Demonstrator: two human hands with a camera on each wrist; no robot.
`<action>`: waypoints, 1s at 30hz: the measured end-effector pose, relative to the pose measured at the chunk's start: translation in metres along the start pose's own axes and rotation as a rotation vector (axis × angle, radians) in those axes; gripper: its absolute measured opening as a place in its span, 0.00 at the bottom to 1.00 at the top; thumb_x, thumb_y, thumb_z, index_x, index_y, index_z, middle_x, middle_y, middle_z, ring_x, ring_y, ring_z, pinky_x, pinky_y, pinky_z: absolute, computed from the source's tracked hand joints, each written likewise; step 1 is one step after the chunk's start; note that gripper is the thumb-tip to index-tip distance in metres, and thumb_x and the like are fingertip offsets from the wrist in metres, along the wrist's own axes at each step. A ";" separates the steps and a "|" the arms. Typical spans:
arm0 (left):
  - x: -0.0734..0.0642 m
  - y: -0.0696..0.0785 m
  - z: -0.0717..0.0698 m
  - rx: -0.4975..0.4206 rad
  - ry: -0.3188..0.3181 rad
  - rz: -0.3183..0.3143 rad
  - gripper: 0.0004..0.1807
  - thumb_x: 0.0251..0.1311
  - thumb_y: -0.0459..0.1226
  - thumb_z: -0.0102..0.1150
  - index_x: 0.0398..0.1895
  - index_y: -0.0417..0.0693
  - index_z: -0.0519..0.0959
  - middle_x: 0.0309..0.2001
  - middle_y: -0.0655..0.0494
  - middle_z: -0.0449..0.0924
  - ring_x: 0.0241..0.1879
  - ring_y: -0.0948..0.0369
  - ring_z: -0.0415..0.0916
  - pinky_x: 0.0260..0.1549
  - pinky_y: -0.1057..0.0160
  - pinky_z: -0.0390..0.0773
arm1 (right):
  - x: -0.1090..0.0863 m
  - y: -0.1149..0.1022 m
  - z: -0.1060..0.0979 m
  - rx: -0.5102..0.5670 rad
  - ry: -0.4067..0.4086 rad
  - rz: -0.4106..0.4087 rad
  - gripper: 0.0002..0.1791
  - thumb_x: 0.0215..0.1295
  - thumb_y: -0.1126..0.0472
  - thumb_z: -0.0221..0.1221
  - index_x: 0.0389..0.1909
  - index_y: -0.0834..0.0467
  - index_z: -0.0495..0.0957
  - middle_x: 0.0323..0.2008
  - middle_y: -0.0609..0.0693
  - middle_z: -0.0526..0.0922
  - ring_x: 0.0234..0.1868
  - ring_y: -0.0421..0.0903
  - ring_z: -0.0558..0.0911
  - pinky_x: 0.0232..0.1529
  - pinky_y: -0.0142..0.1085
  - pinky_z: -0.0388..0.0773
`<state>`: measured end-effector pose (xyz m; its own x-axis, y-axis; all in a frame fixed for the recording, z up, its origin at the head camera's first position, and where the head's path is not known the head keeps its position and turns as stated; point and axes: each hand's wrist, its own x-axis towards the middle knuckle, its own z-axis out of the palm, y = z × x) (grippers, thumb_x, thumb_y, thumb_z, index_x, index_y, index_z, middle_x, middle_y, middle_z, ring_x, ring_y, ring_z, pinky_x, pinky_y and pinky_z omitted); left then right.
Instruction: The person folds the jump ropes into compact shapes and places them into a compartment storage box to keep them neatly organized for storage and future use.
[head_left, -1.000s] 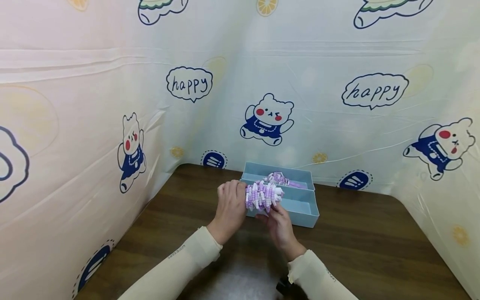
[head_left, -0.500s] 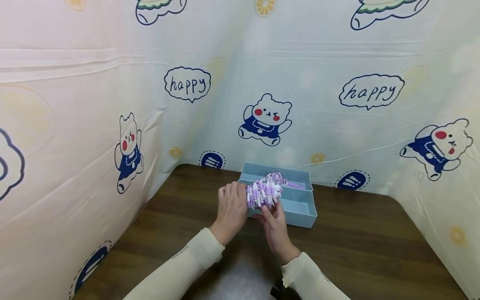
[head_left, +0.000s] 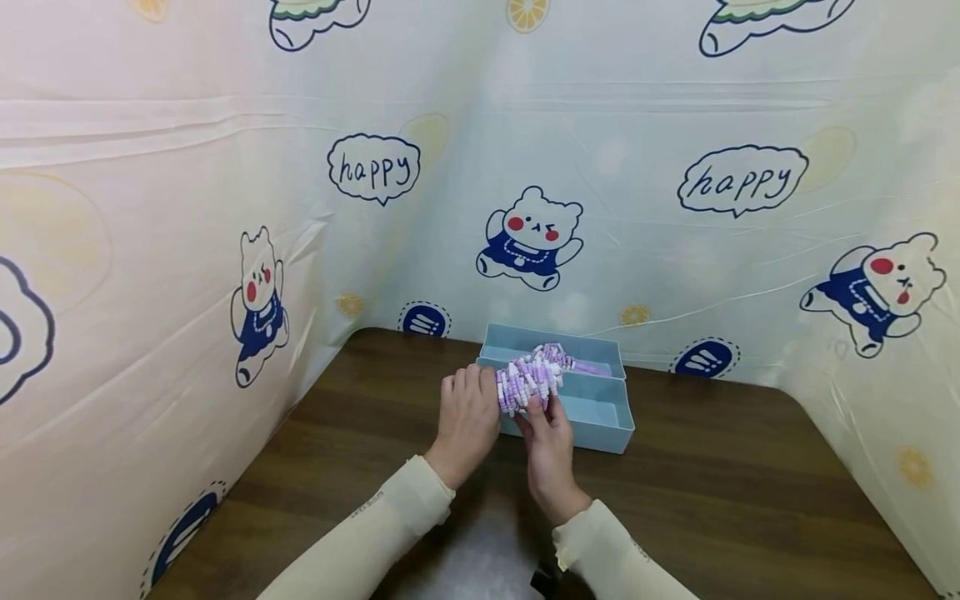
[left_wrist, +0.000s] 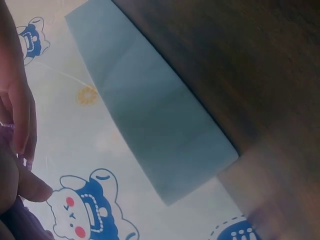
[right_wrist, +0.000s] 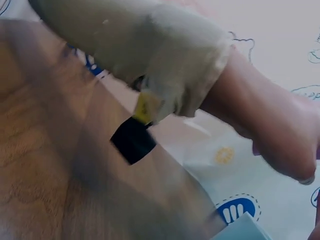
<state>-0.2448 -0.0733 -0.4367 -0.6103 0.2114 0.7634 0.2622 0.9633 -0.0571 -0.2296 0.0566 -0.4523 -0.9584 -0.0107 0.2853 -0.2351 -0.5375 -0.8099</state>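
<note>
A shaggy purple-and-white bundle of short soft strands [head_left: 527, 383] is held up in front of a light blue two-compartment box [head_left: 600, 439]. My left hand [head_left: 467, 412] grips its left end, with the fingers wrapped over it. From below right, the thumb and fingers of my right hand [head_left: 551, 450] pinch its strands. Behind it, a similar purple-and-white shaggy piece [head_left: 555, 355] lies in the box's back compartment, with a flat purple strip [head_left: 594, 367] extending right. Purple material [left_wrist: 30, 220] shows beside my left hand at the left wrist view's edge.
The box stands at the back of a dark wooden table [head_left: 712, 467]. Patterned cloth [head_left: 622, 250] with bears hangs behind it and along both sides. A small black object [right_wrist: 133, 141] shows beside the right sleeve [right_wrist: 165, 55].
My right hand has shifted slightly left and up along the bundle, its thumb now in front of the strands. The left hand moved a little right with the bundle; the box stayed put.
</note>
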 end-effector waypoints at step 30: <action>-0.008 0.011 0.003 -0.109 -0.050 -0.018 0.22 0.53 0.40 0.62 0.47 0.36 0.69 0.33 0.49 0.66 0.28 0.55 0.63 0.25 0.61 0.62 | 0.010 -0.005 0.001 0.024 0.091 -0.007 0.31 0.67 0.64 0.61 0.67 0.64 0.62 0.59 0.61 0.73 0.56 0.49 0.76 0.56 0.38 0.73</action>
<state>-0.2393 -0.0637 -0.4449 -0.6515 0.2048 0.7305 0.3291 0.9438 0.0290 -0.2379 0.0579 -0.4451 -0.9679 0.0690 0.2418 -0.2384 -0.5575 -0.7952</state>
